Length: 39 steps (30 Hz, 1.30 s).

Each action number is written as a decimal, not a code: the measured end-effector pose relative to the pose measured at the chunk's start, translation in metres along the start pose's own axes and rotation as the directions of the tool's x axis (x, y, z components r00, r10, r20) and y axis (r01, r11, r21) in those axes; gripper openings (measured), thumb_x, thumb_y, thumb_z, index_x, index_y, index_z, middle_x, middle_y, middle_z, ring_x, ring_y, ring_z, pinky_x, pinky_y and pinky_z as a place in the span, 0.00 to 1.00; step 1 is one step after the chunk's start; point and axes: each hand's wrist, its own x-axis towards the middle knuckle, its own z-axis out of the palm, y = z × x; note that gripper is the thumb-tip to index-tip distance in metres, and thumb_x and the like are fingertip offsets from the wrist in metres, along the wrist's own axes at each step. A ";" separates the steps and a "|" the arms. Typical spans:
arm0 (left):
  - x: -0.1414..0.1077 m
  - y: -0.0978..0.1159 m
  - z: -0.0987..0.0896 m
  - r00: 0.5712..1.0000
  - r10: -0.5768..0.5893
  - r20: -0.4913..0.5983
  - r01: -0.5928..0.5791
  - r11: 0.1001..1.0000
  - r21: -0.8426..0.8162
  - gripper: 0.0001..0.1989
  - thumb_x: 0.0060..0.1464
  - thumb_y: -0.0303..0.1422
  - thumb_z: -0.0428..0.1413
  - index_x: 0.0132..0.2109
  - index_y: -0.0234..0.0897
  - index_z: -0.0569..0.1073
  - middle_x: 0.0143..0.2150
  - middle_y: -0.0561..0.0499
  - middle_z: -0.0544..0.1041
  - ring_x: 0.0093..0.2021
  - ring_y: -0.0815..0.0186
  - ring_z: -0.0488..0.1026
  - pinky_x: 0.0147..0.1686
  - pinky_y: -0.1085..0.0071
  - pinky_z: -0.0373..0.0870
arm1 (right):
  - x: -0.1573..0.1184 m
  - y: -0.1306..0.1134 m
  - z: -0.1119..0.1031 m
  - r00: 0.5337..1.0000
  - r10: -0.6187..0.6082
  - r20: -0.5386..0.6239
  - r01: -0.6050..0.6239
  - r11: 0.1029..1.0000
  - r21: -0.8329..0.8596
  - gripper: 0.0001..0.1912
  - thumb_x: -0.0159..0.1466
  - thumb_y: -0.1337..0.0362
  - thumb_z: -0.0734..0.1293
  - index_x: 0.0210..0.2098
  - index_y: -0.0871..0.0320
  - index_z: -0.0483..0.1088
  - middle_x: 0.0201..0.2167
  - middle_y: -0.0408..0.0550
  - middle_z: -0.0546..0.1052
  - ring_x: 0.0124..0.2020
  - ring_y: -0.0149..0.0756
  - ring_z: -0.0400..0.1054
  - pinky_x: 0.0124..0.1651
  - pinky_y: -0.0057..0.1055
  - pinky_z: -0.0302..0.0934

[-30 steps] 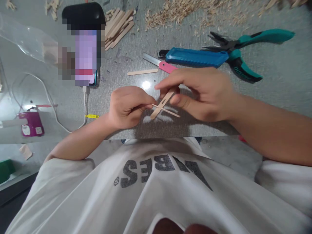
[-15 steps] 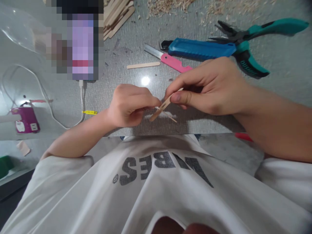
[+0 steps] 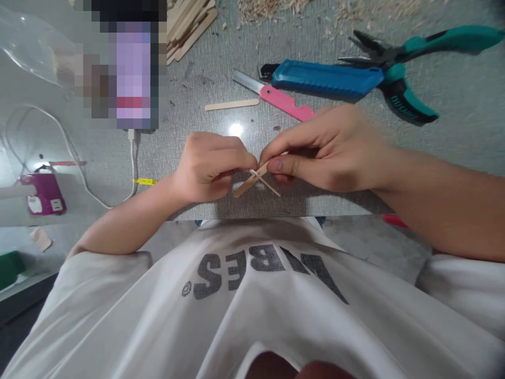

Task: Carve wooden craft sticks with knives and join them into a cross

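Observation:
My right hand (image 3: pixel 335 150) is closed, pinching a wooden popsicle stick (image 3: pixel 243 188) near its upper end between thumb and fingers. A small dark slot shows in this stick. My left hand (image 3: pixel 215 166) is closed too, its fingertips on the whitish end of a thin wooden stick (image 3: pixel 271 188). The two sticks cross in an X at the slot, just above the table. Whether the thin one passes through the slot or only lies against it, I cannot tell. Beyond the hands lie another popsicle stick (image 3: pixel 232 105) and a pink folding razor (image 3: pixel 286 102) with its blade out.
A blue utility knife (image 3: pixel 327 80) and teal-handled pliers (image 3: pixel 394 58) lie at the upper right. Popsicle sticks (image 3: pixel 193 26) are piled at the top, beside wood shavings (image 3: pixel 272 8). On the left are a white cable (image 3: pixel 67 134) and a purple power adapter (image 3: pixel 43 193).
My right hand has shifted slightly left and down with the popsicle stick. The slot now sits closer to my left fingertips, and the thin stick crosses it there.

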 end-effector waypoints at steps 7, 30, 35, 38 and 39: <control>0.012 -0.001 -0.004 0.991 0.127 -0.045 -0.130 0.990 -0.061 0.17 0.69 0.26 0.47 0.45 0.46 0.79 0.33 0.51 0.83 0.27 0.67 0.77 0.27 0.68 0.68 | 0.000 -0.002 0.002 1.000 -0.004 -0.016 0.003 0.999 -0.042 0.10 0.73 0.56 0.77 0.36 0.53 0.85 0.22 0.42 0.79 0.22 0.31 0.70 0.23 0.29 0.64; 0.016 0.011 -0.006 0.991 -0.135 0.007 0.126 0.899 -0.419 0.10 0.75 0.32 0.59 0.41 0.41 0.80 0.29 0.52 0.82 0.24 0.71 0.76 0.24 0.72 0.67 | 0.008 0.007 -0.002 0.993 -0.097 -0.061 0.084 0.980 -0.182 0.21 0.78 0.44 0.68 0.37 0.51 0.79 0.30 0.45 0.81 0.31 0.36 0.71 0.37 0.37 0.65; 0.012 0.018 -0.001 0.938 -0.324 0.126 0.328 0.702 -0.633 0.14 0.78 0.40 0.59 0.42 0.38 0.79 0.29 0.52 0.82 0.24 0.72 0.76 0.23 0.73 0.68 | 0.009 0.021 -0.003 0.972 -0.227 -0.064 0.201 0.938 -0.281 0.27 0.80 0.39 0.63 0.37 0.51 0.79 0.32 0.46 0.81 0.33 0.36 0.74 0.40 0.37 0.66; 0.012 0.025 0.002 0.886 -0.403 0.228 0.419 0.490 -0.764 0.19 0.77 0.47 0.60 0.40 0.38 0.77 0.30 0.50 0.83 0.23 0.71 0.76 0.22 0.73 0.68 | 0.005 0.031 -0.003 0.935 -0.354 -0.029 0.284 0.794 -0.538 0.28 0.84 0.44 0.57 0.40 0.51 0.79 0.31 0.47 0.81 0.32 0.36 0.75 0.38 0.37 0.63; 0.013 0.028 0.003 0.872 -0.417 0.254 0.436 0.429 -0.791 0.19 0.77 0.47 0.60 0.40 0.38 0.76 0.30 0.50 0.83 0.23 0.71 0.75 0.22 0.73 0.68 | 0.004 0.033 -0.003 0.908 -0.419 -0.017 0.318 0.714 -0.623 0.28 0.84 0.46 0.55 0.41 0.51 0.80 0.30 0.46 0.81 0.32 0.35 0.75 0.37 0.37 0.62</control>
